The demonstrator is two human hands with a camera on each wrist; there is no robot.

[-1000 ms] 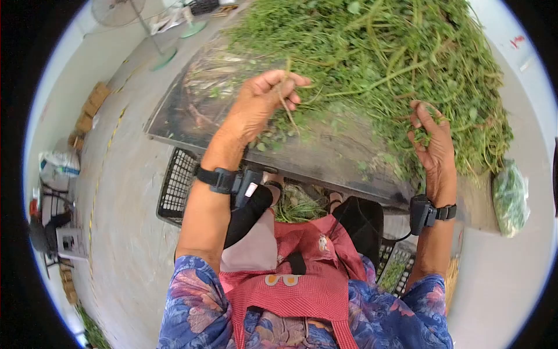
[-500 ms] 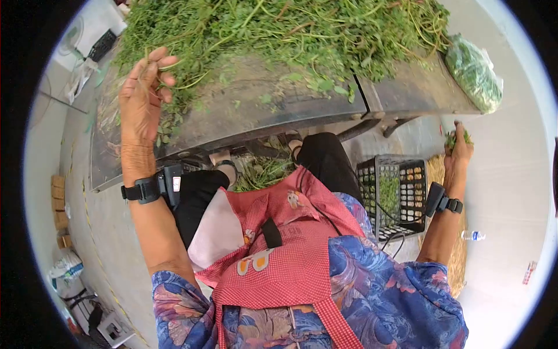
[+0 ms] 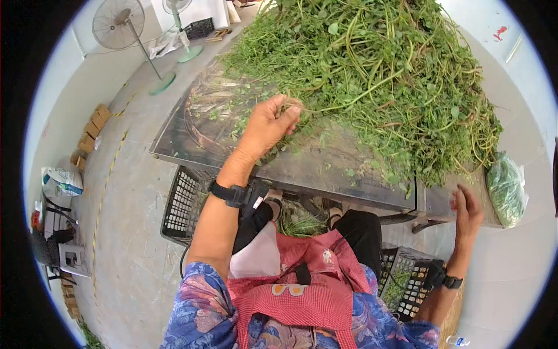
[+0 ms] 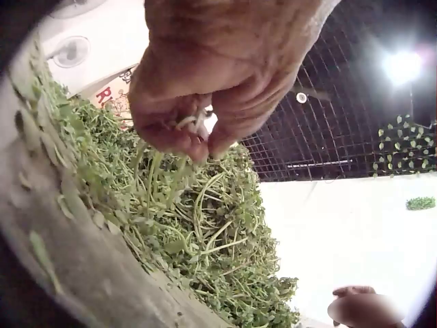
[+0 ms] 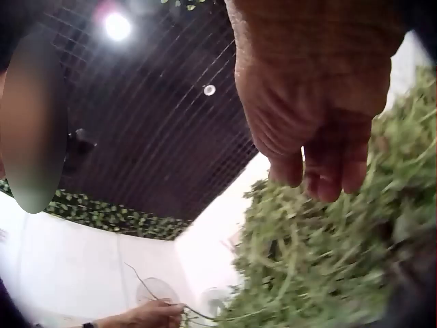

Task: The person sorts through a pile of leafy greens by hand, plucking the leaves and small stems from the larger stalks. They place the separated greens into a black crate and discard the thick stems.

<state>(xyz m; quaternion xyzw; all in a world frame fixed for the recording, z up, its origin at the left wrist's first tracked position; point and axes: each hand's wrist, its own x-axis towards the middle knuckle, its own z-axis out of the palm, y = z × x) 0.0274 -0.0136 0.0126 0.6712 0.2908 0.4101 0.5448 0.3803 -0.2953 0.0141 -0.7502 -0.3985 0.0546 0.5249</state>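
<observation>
The left hand point(image 3: 268, 127) pinches a thin stem point(image 3: 334, 107) between thumb and fingers; it runs rightward from the fingertips towards the leafy pile point(image 3: 372, 75), heaped just beyond the grip. On the grip's near side, a strip of the table point(image 3: 325, 160) leaves room before the front edge. Well to the right, the right hand point(image 3: 468, 214) is relaxed, fingers loosely bent, near a green bag point(image 3: 507, 191). Left of the grip, past the table's side edge, the floor point(image 3: 136, 192) spreads wide.
</observation>
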